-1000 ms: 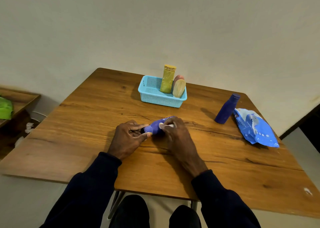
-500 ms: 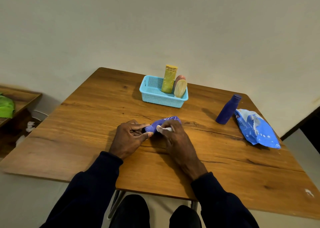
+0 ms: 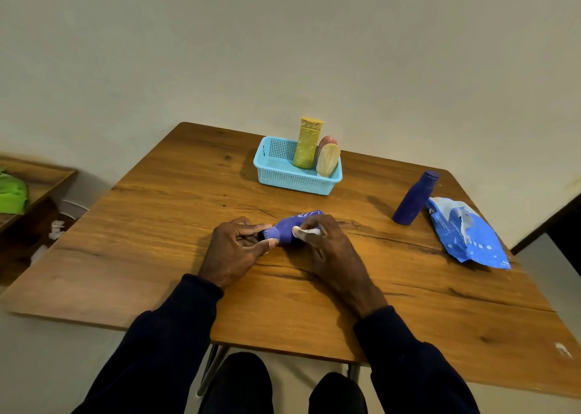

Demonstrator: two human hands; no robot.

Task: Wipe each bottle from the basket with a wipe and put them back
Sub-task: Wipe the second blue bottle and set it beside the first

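A purple bottle (image 3: 287, 228) lies on its side on the wooden table (image 3: 157, 212), cap end toward the left. My left hand (image 3: 234, 250) pinches that cap end between thumb and fingers. My right hand (image 3: 327, 243) holds a small white wipe (image 3: 309, 231) pressed against the bottle's body. Behind them stands a light blue basket (image 3: 283, 179) holding a tall yellow bottle (image 3: 307, 144), a cream oval bottle (image 3: 328, 164) and a pinkish bottle (image 3: 328, 140) partly hidden behind it. A dark blue bottle (image 3: 415, 198) stands upright on the table at the right.
A blue wipes packet (image 3: 468, 234) lies beside the dark blue bottle near the table's right edge. A low wooden shelf (image 3: 37, 180) with a green object (image 3: 11, 195) is at the far left. The wall runs just behind the table.
My right hand has slid the wipe a little along the purple bottle, showing more of the bottle's far end. The left hand keeps its hold on the cap end.
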